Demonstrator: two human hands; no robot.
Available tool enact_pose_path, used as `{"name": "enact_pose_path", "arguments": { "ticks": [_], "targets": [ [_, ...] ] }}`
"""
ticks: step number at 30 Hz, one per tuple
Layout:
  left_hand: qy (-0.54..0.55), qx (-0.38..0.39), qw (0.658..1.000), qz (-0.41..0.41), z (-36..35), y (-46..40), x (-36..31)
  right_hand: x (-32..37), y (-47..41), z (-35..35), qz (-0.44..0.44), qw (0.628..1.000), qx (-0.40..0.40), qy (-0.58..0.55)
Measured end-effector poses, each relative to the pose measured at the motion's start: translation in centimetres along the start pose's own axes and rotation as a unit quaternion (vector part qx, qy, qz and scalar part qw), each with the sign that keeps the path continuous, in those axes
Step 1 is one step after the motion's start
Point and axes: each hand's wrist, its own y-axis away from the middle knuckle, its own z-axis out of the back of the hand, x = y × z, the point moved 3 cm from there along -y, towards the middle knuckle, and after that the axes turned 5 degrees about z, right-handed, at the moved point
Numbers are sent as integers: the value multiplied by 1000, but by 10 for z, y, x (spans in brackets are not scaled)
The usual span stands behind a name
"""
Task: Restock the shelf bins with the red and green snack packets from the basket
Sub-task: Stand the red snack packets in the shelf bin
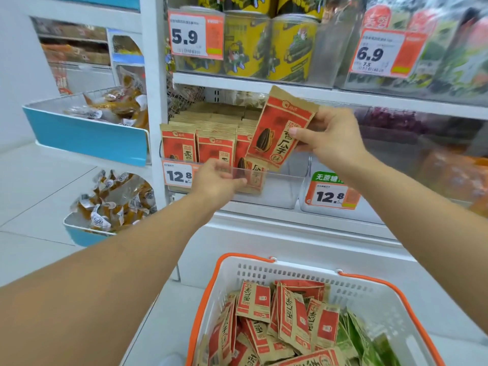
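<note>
My right hand (330, 140) pinches a red snack packet (280, 128) and holds it tilted just above the clear shelf bin (280, 191). That bin holds rows of the same red packets (198, 146) on its left side. My left hand (216, 180) grips the bin's front edge beside a packet (252, 175) standing at the front. Below, the white basket with orange handles (369, 299) contains several red packets (293, 315) and, on its right side, green packets (361, 336).
A second clear bin (311, 207) with a green-topped 12.8 price tag stands to the right. Yellow cans (264, 46) fill the shelf above. Blue-fronted bins (87, 138) of wrapped snacks hang at the left. White floor tiles lie below.
</note>
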Motion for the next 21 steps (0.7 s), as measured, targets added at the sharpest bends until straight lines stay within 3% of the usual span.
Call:
{"name": "enact_pose_path", "arguments": {
  "ticks": [8,15,19,21],
  "targets": [
    [-67,27,997,1,5,-5,15,-52,-30,-51,-95,984,60,139],
    [-98,56,994,6,1,-9,21,-65,-25,-65,-65,971,25,228],
    [-127,71,989,5,-2,-7,25,-57,-17,-61,-75,962,47,258],
    [-155,91,984,15,-2,-5,26,-51,-9,-55,-64,957,3,283]
  ]
}}
